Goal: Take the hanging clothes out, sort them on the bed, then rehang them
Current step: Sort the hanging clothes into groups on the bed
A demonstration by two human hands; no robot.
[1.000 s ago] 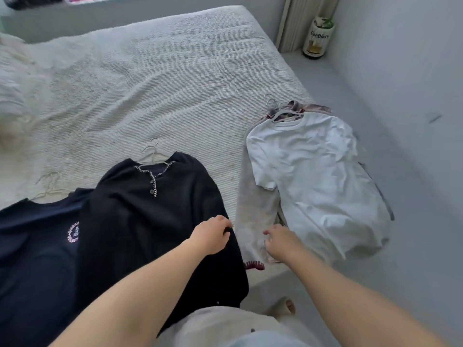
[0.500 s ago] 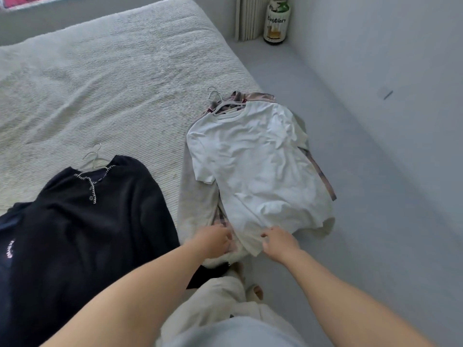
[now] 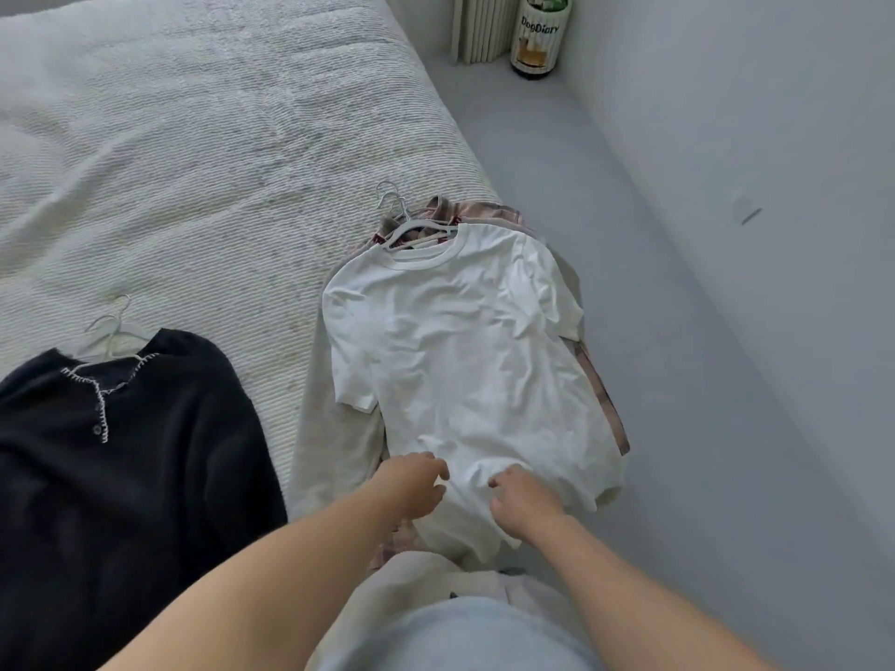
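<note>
2 hangers [image 3: 411, 227] beyond my grip. 1 white tee [image 3: 465, 360]: my left hand [image 3: 411, 484] and right hand [image 3: 525, 498], fingers curled, pinch its hem.

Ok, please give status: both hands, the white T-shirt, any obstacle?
Left hand and right hand both on white T-shirt hem, fingers curled into fabric. Shirt on hanger, atop plaid shirt. Nothing in the way.

There is one view only, from a camera on the person's head. It looks forward and steeply down over the near right corner of the bed [image 3: 203, 152]. The camera is close to the bed, with the person's forearms rising from the bottom edge. Beyond the bed, the view reaches the bottle [image 3: 538, 38] in the far floor corner.
</note>
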